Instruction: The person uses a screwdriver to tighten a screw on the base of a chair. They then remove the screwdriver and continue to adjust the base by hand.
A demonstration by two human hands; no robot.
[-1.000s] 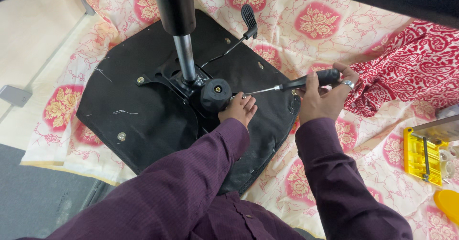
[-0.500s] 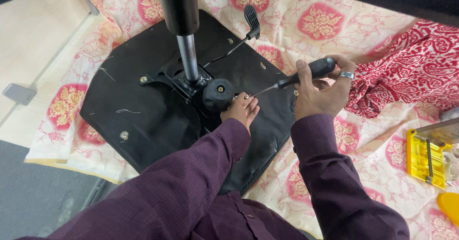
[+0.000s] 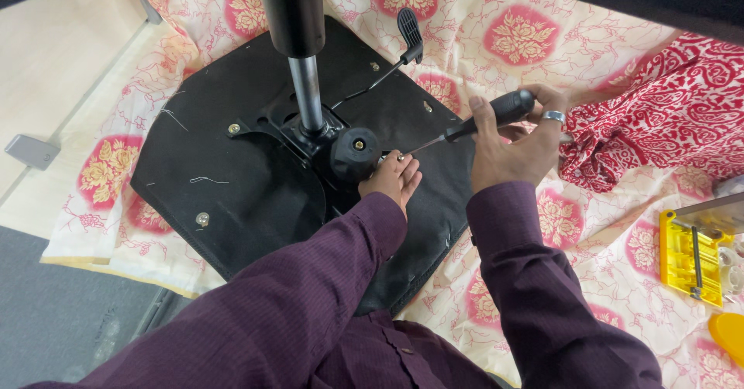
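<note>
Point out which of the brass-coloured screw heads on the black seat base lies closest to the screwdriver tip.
The screw beside the left hand, right at the screwdriver tip; the others sit far off across the base.

Screwdriver tip hidden by left hand — screw unseen.
</note>
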